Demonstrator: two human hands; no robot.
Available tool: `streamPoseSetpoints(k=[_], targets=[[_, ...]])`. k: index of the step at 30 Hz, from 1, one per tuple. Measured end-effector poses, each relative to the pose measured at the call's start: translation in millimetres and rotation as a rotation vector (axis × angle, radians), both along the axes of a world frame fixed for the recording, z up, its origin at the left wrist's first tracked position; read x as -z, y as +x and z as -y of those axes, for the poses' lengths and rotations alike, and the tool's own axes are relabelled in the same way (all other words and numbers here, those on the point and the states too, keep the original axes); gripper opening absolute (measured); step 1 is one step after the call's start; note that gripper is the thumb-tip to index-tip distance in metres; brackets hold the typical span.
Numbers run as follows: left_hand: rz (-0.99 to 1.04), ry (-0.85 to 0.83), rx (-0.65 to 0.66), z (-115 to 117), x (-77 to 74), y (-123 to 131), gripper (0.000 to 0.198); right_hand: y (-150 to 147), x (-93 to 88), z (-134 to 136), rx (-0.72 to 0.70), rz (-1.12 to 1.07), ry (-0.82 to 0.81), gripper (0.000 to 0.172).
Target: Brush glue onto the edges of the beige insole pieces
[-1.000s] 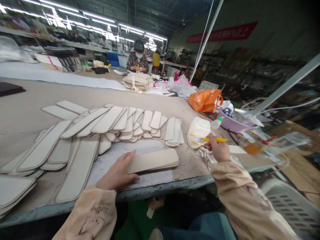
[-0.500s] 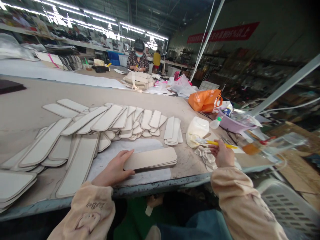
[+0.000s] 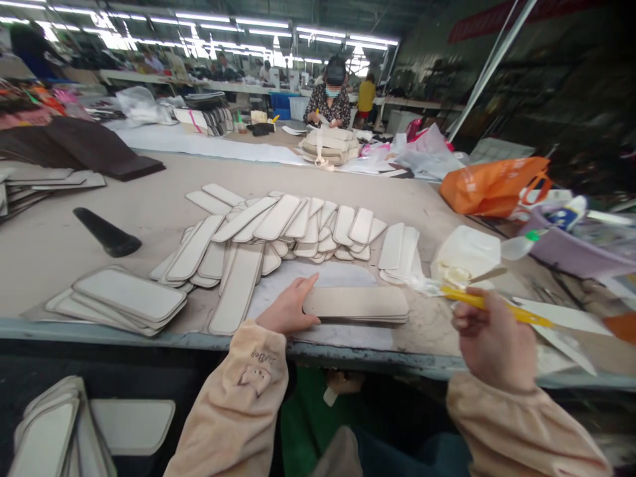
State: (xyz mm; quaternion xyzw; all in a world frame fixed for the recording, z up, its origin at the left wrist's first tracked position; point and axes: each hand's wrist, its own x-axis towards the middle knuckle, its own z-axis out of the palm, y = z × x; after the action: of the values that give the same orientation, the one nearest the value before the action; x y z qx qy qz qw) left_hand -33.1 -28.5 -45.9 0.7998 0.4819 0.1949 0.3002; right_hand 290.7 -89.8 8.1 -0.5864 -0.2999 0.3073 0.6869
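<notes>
My left hand (image 3: 293, 306) wraps its thumb and fingers around the left end of a neat stack of long beige panels (image 3: 358, 302), lying on a white sheet near the table's front edge. In my right hand (image 3: 497, 338) is a yellow-handled brush (image 3: 464, 297). Its bristles, white and smeared by motion, point left, between the stack's right end and a cut-open white plastic jug (image 3: 467, 252). A thin flat stick rests at the jug's mouth. Behind the stack spreads a loose heap of pale rounded panels (image 3: 278, 218), and a smaller fanned pile (image 3: 400, 252) lies to its right.
More panels (image 3: 124, 295) are piled at the left front, beside a black tapered object (image 3: 106, 232). Dark brown sheets (image 3: 94, 146) lie further back. On the right are an orange bag (image 3: 494, 185) and a purple basin (image 3: 571, 245). A co-worker (image 3: 330, 99) sits across the table.
The view has swung left. My right hand has brought the brush away from the jug's mouth, leftward and nearer to the stack. My left hand keeps its place at the stack's end.
</notes>
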Motion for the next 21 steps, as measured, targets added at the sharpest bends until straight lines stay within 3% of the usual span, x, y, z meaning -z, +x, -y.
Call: streamPoseSetpoints(k=[4, 8, 16, 21], targets=[[0.019, -0.003, -0.009, 0, 1.8, -2, 0.104, -69, 16.2, -6, -0.296, -0.046, -0.029, 0.037], [0.016, -0.018, -0.017, 0, 2.8, -4, 0.106, -104, 32.7, -9, -0.467, 0.036, -0.084, 0.040], [0.005, -0.019, -0.055, 0, 0.4, 0, 0.107, -136, 41.7, -20, -0.604, 0.136, -0.139, 0.045], [0.006, -0.026, -0.062, 1, -0.3, 0, 0.107, -132, 44.3, -24, -0.595, 0.199, -0.180, 0.049]])
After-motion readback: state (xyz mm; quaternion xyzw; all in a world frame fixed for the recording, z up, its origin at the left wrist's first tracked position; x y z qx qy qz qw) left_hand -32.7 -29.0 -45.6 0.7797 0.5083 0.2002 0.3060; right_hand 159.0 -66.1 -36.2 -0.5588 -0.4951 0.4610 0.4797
